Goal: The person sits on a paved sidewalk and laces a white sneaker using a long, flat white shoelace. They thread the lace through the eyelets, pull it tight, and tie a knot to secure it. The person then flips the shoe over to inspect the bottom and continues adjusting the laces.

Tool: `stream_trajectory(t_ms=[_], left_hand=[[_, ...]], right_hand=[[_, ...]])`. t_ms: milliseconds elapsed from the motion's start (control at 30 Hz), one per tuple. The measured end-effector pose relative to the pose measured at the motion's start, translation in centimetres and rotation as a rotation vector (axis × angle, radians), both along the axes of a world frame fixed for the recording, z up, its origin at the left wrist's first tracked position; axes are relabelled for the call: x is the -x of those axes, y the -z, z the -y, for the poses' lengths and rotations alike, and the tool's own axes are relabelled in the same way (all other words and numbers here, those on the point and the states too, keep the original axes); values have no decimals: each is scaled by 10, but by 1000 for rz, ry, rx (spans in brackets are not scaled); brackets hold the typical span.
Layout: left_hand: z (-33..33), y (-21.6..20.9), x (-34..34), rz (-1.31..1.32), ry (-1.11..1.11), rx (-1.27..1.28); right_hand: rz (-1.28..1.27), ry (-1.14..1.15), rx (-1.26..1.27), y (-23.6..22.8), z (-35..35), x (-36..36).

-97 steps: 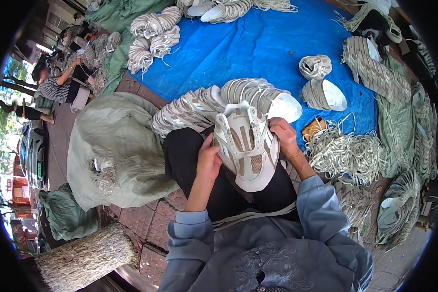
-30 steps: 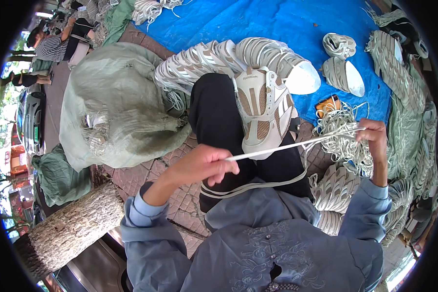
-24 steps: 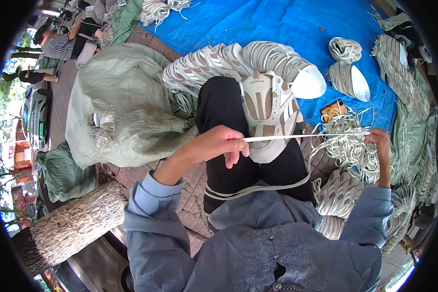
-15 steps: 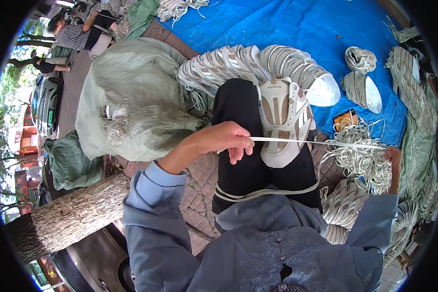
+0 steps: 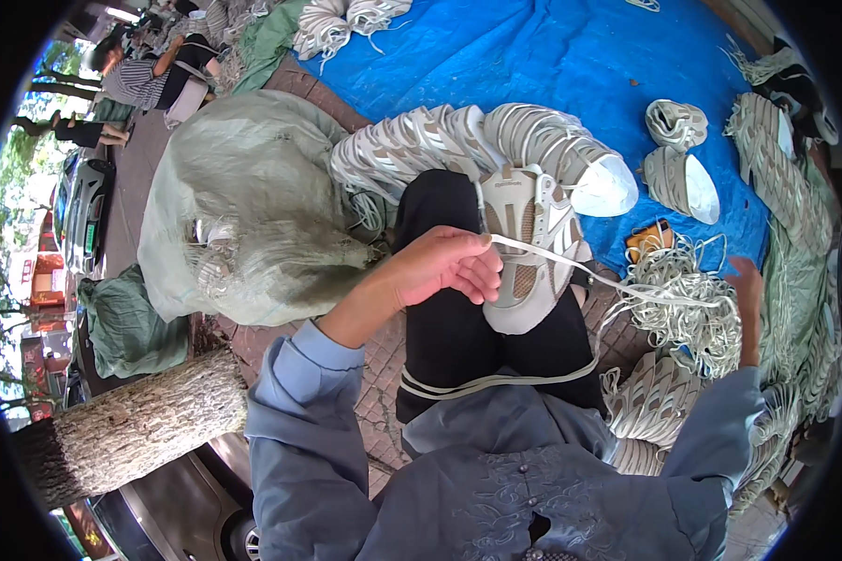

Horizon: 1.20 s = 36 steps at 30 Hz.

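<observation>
A white shoelace [image 5: 571,261] is pinched between the thumb and finger of my left hand [image 5: 447,269]. From there it sags to the right across a beige and white shoe upper [image 5: 519,304] that lies on my dark-trousered thighs. My right hand [image 5: 747,290] is out at the right, beside a tangled heap of white laces [image 5: 683,313]. Its fingers are smeared and small, so its grip does not show. The lace runs close to it over the heap. A loop of pale laces [image 5: 477,385] lies across my lap.
Curved stacks of shoe uppers [image 5: 412,145] lie ahead on a blue tarp [image 5: 552,56]. More uppers [image 5: 664,402] sit by my right leg. A pale woven sack [image 5: 243,178] bulges at the left, near a tree trunk [image 5: 150,425]. Another person [image 5: 145,79] sits at the far left.
The lace, stretched taut between my hands before, now hangs slack. My left hand has turned and risen a little; the right hand has moved slightly up and left.
</observation>
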<state>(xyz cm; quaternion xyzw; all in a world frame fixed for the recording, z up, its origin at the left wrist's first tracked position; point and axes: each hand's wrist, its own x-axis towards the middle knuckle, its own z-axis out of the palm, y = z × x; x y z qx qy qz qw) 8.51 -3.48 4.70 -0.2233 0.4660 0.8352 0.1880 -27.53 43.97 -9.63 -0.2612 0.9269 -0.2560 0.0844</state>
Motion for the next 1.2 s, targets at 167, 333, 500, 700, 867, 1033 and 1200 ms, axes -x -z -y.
stream_trajectory(t_ms=[167,333,500,700,867,1033,1200], left_hand=[[-50,17,24,-36,-125,-305],[-81,12,26,0,-426,-495],[-92,43,25,-80,-465,-539],[-97,15,-4,-380,-284,651],[-88,46,-39,-598,178,1929],[-76,31,-3,-886,7,2003],[-101,32,-25,-992,290,2076]], right_hand=[[-190,-831,621,-148,242,-186],[-637,-1026,544,-132,293,-224],[-701,-1081,452,-130,292,-224],[-467,-918,600,-135,280,-207],[160,-775,597,-95,277,-186],[234,-710,667,-82,290,-207],[338,-618,705,-77,277,-215]])
